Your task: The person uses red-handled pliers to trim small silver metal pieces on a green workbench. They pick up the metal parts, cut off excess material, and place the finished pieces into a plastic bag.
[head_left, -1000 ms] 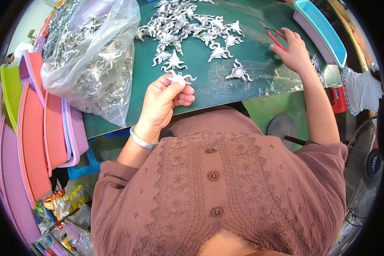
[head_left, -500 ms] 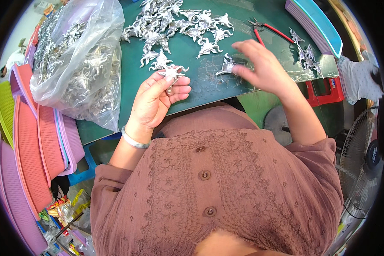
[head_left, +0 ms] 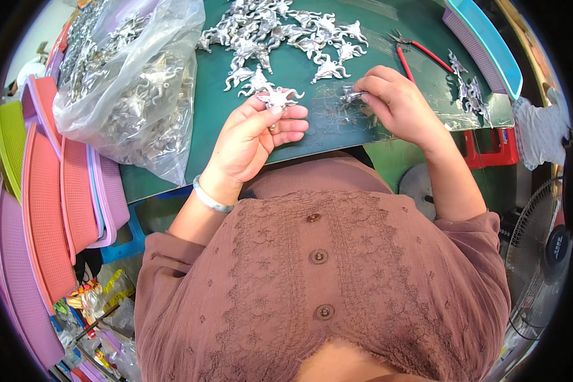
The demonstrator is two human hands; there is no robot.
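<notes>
My left hand (head_left: 251, 130) pinches a silvery cast-metal piece (head_left: 280, 97) with curled, horn-like arms between thumb and fingers, above the near edge of the table. To the right, my right hand (head_left: 398, 105) has its thumb and fingertips closed on another silvery metal piece (head_left: 350, 95), just over the tabletop; the fingers hide part of it. Beyond my hands many similar castings (head_left: 254, 48) lie in a loose heap. A few joined castings (head_left: 471, 95) rest on the right side of the table.
Red-handled pliers (head_left: 430, 56) lie open on the green table (head_left: 235, 153). A clear plastic bag (head_left: 127, 121) full of castings stands on the left, beside stacked plastic baskets (head_left: 44, 216). A blue-rimmed basket (head_left: 484, 44) stands at the far right; a fan (head_left: 531, 254) is below it.
My right hand has closed on the casting that lay under its spread fingers and turned it. The left hand still holds its piece. The whole view has shifted slightly.
</notes>
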